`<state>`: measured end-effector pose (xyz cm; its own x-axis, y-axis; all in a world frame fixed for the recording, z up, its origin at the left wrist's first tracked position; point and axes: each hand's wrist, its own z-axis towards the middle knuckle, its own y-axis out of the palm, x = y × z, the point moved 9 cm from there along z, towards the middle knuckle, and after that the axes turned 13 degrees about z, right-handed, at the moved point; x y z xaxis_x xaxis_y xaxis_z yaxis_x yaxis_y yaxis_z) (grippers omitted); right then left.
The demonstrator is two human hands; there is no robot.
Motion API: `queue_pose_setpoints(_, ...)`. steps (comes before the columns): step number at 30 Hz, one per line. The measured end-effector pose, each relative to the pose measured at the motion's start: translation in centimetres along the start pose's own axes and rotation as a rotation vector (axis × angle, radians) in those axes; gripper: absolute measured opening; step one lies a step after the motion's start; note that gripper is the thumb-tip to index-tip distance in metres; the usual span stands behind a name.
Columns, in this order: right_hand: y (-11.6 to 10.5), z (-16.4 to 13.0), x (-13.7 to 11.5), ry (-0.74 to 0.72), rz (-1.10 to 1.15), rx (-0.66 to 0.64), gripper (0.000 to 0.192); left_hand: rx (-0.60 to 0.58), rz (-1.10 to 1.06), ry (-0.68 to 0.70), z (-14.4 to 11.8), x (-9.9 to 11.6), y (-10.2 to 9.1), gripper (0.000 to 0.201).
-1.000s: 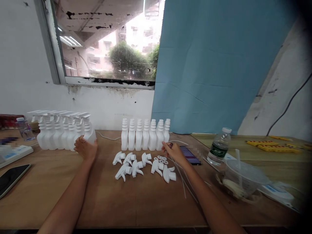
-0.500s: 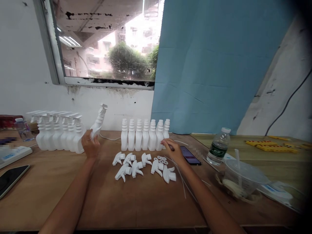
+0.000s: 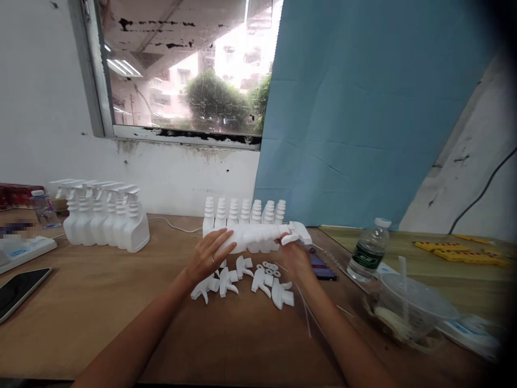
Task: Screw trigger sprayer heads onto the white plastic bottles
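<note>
The wooden table (image 3: 100, 302) carries everything: at its back left stands a row of finished spray bottles (image 3: 103, 218), at centre back a row of headless bottles (image 3: 242, 211). In front of those, one spray bottle (image 3: 258, 235) is held sideways above the loose trigger heads (image 3: 242, 277), left hand (image 3: 210, 252) wrapped around its body, right hand (image 3: 297, 256) closed at its trigger head. This looks like working that head; turning it would need a firm counter-grip. The water bottle's (image 3: 367, 250) green label is unreadable.
</note>
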<state>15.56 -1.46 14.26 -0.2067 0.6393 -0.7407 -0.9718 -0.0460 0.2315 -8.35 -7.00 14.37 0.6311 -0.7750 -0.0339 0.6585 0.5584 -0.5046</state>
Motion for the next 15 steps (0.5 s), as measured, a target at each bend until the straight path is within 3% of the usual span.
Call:
queue_pose_setpoints(3,-1.2,0.3,-0.2,-0.039,0.134,0.128,0.028,0.015,-0.23,-0.275,0.2,-1.7,-0.1,0.034)
queue_pose_setpoints(6,-1.7,0.3,-0.5,-0.051,0.218,0.172,0.024,-0.078,-0.493,-0.536,0.1,-2.6,0.6,0.037)
queue_pose_setpoints(12,-1.5,0.5,-0.1,0.045,0.267,0.063,0.031,-0.183,-0.708,-0.688,0.2,-2.0,1.8,0.033)
queue_pose_setpoints(15,-1.4,0.3,0.3,0.083,0.285,0.071,0.031,-0.212,-0.807,-0.777,-0.3,-2.6,2.9,0.039)
